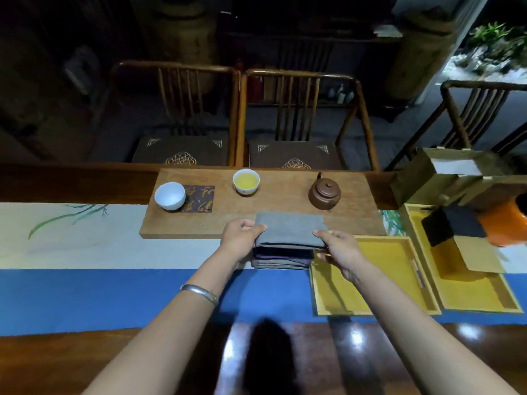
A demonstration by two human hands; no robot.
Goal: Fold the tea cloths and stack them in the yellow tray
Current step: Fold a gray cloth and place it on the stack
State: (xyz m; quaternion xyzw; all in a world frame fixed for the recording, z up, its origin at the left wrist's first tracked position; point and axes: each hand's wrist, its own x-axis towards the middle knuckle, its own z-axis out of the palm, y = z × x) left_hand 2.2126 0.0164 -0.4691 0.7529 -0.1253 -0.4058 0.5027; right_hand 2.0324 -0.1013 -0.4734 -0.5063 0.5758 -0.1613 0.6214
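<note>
A stack of folded cloths [285, 246] is held between both hands just left of the yellow tray [370, 306]. The left hand [241, 240] grips the stack's left end, thumb on the grey top cloth and fingers curled under the side. The right hand [339, 252] pinches the right near corner, thumb on top and fingers below, over the tray's left rim. Whether the stack is lifted or resting on the runner [114, 295] cannot be told; its lower layers appear close to the surface, partly over the near edge of the wooden board [199, 223].

The folding appears done for these cloths, and the step in hand is judged to be the transfer of the stack into the tray. A short carry to the right is called for, with the layers kept squeezed together so that none slide out, and the stack lowered flat inside the rim. The tray floor looks bare, so room is not a concern. The teapot [324, 193] and the full cup [246, 181] on the board stand behind the stack and should be kept clear of.
</note>
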